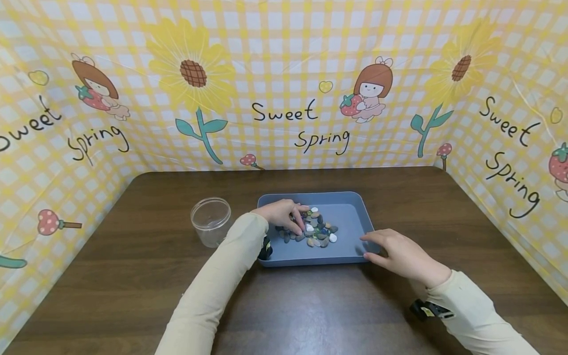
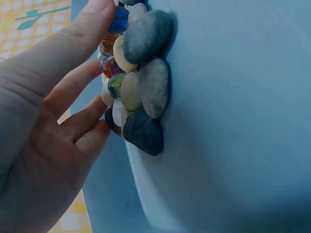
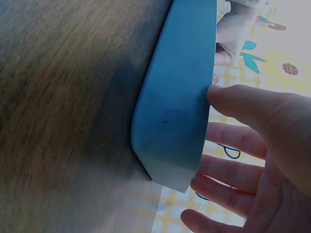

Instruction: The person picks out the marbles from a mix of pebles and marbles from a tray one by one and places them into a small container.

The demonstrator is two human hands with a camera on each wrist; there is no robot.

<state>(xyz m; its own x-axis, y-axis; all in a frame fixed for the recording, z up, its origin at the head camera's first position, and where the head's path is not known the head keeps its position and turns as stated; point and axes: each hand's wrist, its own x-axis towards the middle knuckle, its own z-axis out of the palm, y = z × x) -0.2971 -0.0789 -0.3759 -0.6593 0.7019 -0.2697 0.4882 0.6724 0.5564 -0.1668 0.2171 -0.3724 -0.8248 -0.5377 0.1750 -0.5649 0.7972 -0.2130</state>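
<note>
My left hand is over the left part of a blue-grey tray, fingers bent down into a loose pile of pebbles and glass marbles. In the left wrist view, the thumb tip lies beside a blue marble, and the other fingertips are at the pile's far side, near a green marble and a dark pebble. My right hand is at the tray's front right corner. In the right wrist view, its thumb tip is right at the tray rim, its fingers spread beyond the rim.
A clear, lidless round jar stands left of the tray, close to the left forearm. The tray sits on a dark brown wooden table. Yellow checked cloth walls off the back and both sides.
</note>
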